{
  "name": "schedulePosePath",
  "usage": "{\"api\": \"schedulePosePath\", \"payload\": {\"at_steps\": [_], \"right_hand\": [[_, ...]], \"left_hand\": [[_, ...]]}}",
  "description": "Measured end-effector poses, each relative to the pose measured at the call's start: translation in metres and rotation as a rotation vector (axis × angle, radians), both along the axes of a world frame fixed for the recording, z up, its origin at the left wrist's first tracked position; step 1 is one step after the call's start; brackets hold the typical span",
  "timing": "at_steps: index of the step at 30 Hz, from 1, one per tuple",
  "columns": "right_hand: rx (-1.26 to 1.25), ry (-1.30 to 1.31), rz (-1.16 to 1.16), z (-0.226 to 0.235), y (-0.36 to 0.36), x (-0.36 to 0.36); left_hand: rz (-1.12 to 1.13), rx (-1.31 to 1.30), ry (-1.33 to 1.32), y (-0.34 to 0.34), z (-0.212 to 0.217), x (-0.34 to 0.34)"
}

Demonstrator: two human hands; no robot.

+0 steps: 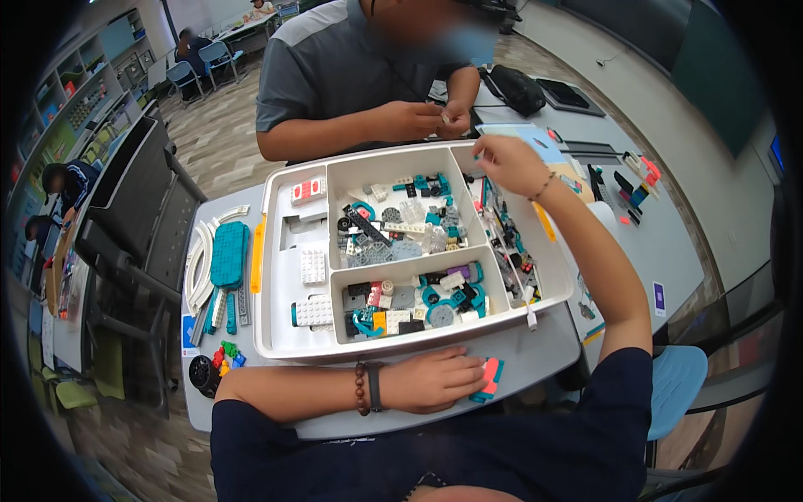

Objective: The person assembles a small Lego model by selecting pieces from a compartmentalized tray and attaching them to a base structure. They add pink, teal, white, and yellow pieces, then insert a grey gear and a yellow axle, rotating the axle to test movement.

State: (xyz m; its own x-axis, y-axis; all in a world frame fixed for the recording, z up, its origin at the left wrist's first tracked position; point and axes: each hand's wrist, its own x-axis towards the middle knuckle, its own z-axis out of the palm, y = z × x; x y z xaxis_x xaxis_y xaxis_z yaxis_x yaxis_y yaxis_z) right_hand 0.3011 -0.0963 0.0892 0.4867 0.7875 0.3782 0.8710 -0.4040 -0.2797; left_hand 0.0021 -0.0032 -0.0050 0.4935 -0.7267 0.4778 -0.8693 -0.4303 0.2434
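Observation:
My left hand (435, 381) lies on the table in front of the bin, its fingers closed on the left edge of a flat coral and teal brick assembly (492, 376). Over the far right compartment, my right hand (508, 163) is raised with fingertips pinched. A tiny teal piece (477, 156) shows at those fingertips; its kind is too small to make out. The white sorting bin (293, 341) holds loose building bricks in several compartments. Long thin parts and small connectors (512, 251) fill the right-hand compartment below my right hand.
Across the bin a person (335, 92) handles a small light piece. Left of the bin lie a teal case (229, 255), white curved tracks (199, 263) and a black wheel (203, 375). An instruction booklet (535, 142) and a colourful brick model (640, 191) are at the right.

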Motion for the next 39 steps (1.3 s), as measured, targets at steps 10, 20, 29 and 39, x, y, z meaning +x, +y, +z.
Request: {"api": "schedulePosePath", "payload": {"at_steps": [10,20,29,39], "right_hand": [[0.407,0.530,0.244,0.050,-0.124,-0.165],[0.439,1.167,0.173,-0.064,-0.140,-0.217],[0.568,1.398,0.253,-0.092,-0.126,-0.223],[0.591,1.442,0.154,-0.095,-0.125,-0.223]], "left_hand": [[0.013,0.039,-0.069,-0.002,0.002,-0.003],[0.009,0.083,-0.115,0.000,0.008,-0.008],[0.003,0.037,-0.165,0.004,0.007,-0.013],[0.047,0.052,-0.175,0.005,0.012,-0.015]]}}
